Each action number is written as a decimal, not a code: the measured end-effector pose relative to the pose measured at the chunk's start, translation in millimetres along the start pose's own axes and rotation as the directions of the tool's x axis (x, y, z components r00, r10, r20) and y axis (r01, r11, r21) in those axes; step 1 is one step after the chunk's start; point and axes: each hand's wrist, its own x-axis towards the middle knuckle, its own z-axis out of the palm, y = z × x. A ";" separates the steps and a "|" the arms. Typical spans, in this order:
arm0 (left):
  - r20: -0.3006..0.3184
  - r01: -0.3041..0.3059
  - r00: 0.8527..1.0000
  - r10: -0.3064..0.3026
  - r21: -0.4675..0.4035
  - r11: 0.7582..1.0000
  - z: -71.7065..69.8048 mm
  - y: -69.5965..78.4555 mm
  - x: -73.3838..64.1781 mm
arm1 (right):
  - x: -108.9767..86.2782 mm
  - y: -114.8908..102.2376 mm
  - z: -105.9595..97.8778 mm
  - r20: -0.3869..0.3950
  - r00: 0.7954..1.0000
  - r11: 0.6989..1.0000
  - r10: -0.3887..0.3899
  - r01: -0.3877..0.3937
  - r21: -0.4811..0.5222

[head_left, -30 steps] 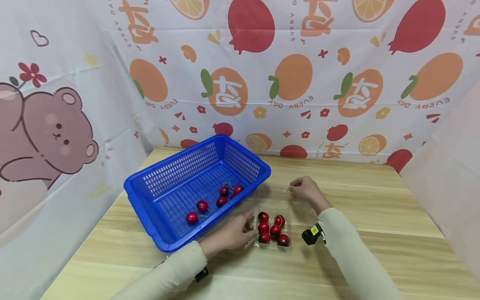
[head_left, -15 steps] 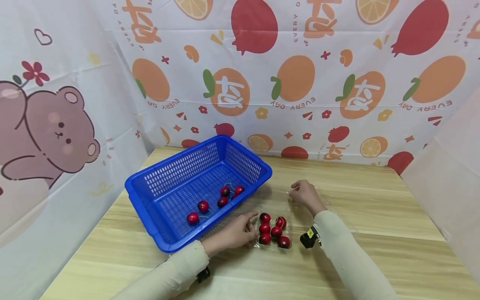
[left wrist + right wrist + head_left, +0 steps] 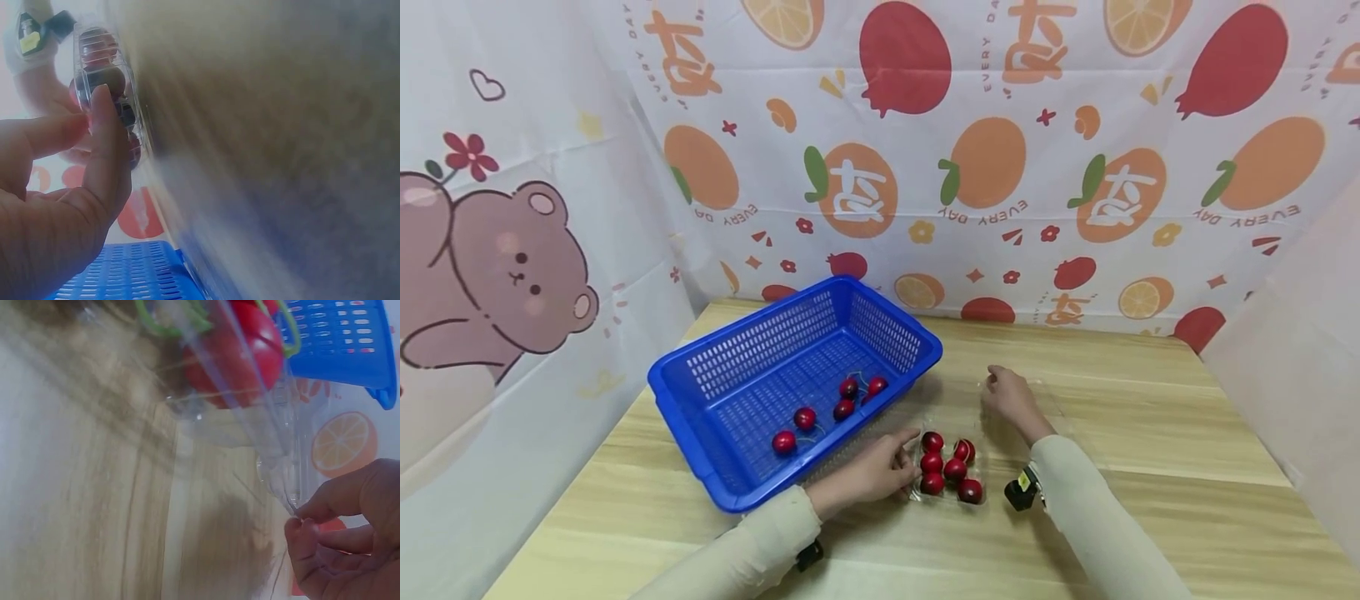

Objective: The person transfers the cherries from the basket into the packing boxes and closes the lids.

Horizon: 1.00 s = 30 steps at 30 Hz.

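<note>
In the head view, a clear plastic box (image 3: pixel 950 500) with several dark red cherries (image 3: pixel 955 469) stands on the table, right of the blue basket. My left hand (image 3: pixel 872 471) holds the box by its left side; in the left wrist view, thumb and finger (image 3: pixel 106 144) lie against its clear wall. Beyond the box is my right hand (image 3: pixel 1013 404). The right wrist view shows this hand pinching the edge of a thin clear plastic lid (image 3: pixel 281 478) between thumb and fingertip. The lid's full outline is hard to make out against the wood.
A blue mesh basket (image 3: pixel 760 375) stands left of the box, with several cherries (image 3: pixel 804 418) on stems along its near side. The wooden table (image 3: pixel 1150 400) reaches a printed fabric backdrop (image 3: pixel 925 200). Faint clear plastic edges show to the right of the right hand.
My right hand has come slightly nearer the box, still pinching. Faint clear plastic now shows right of it. The box and left hand sit slightly farther right; the view has shifted a little.
</note>
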 end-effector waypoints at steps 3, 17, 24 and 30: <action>-0.004 0.003 1.000 -0.003 0.003 1.000 0.5 0.3 -0.9 | -5.3 2.1 -1.6 -0.018 1.000 0.998 -0.011 0.012 0.067; -0.015 0.010 1.000 -0.010 -0.045 0.999 1.6 -3.2 -1.4 | -53.1 10.1 -18.4 -0.289 0.947 0.927 -0.137 0.226 0.300; -0.024 0.023 0.999 -0.025 -0.078 0.997 4.2 -5.1 -1.0 | -82.7 6.8 -21.2 -0.348 0.906 0.870 -0.241 0.361 0.335; -0.023 0.018 1.000 -0.021 -0.115 0.993 3.9 -4.9 -2.3 | -106.6 4.1 -22.4 -0.346 0.859 0.864 -0.376 0.461 0.204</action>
